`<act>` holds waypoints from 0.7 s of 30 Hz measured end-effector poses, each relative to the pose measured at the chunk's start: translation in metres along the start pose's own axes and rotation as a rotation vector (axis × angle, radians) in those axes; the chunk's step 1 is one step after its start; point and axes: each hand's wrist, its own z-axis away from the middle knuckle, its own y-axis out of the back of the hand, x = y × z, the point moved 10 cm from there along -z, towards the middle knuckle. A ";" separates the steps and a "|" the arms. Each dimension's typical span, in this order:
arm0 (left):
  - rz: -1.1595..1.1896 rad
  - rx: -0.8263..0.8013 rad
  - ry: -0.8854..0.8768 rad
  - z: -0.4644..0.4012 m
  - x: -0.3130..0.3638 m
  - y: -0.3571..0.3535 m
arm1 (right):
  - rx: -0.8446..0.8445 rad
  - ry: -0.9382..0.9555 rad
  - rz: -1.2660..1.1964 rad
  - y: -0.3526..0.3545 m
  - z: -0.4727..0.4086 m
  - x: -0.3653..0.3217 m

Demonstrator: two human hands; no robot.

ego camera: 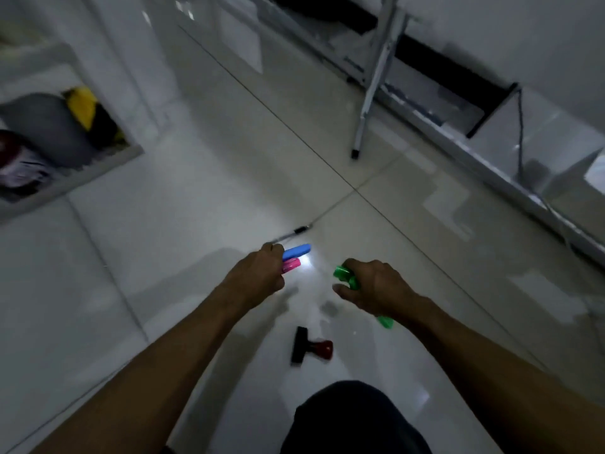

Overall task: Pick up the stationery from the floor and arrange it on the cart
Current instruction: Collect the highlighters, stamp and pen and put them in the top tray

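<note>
The left hand (258, 273) grips a blue marker (297, 251) and a pink marker (291, 265); the right hand (376, 286) grips a green marker (343, 275); both hover above the stamp (311, 346) on the floor (163, 224); a pen (291, 234) lies beyond the stamp; a shelf unit (65, 178) stands far left of it.

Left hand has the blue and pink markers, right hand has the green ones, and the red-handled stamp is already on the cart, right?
Not quite. The head view shows the left hand holding the blue marker and pink marker, and the right hand holding the green markers, but the red-handled stamp lies on the floor between the forearms, not on the cart.
</note>
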 end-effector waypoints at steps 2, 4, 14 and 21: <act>-0.071 0.048 0.044 0.018 -0.031 0.041 | 0.101 0.094 0.011 0.036 -0.020 -0.051; -0.144 0.114 0.073 0.038 -0.058 0.083 | 0.184 0.196 0.040 0.069 -0.036 -0.103; 0.035 0.423 0.274 0.147 -0.179 0.278 | 0.202 0.272 -0.088 0.177 -0.114 -0.307; 0.018 0.439 0.347 0.153 -0.267 0.377 | 0.043 0.367 -0.209 0.241 -0.189 -0.419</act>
